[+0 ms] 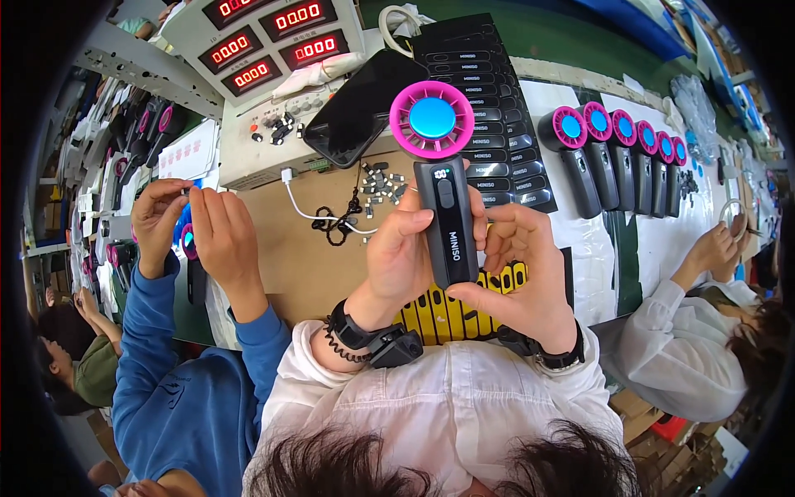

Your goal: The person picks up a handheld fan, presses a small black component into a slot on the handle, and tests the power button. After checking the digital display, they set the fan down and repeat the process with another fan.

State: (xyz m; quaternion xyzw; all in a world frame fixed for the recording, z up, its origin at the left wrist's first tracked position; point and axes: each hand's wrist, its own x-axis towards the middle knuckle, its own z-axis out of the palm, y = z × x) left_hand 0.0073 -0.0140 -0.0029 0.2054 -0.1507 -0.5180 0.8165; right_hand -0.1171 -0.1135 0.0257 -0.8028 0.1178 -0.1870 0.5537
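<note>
A head-worn fisheye looks down from close above the worktop (319, 277).

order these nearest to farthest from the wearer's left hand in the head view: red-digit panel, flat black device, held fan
1. Held fan: in the left hand's grip
2. Flat black device: beyond the hand, slightly left
3. Red-digit panel: farthest, upper left
</note>
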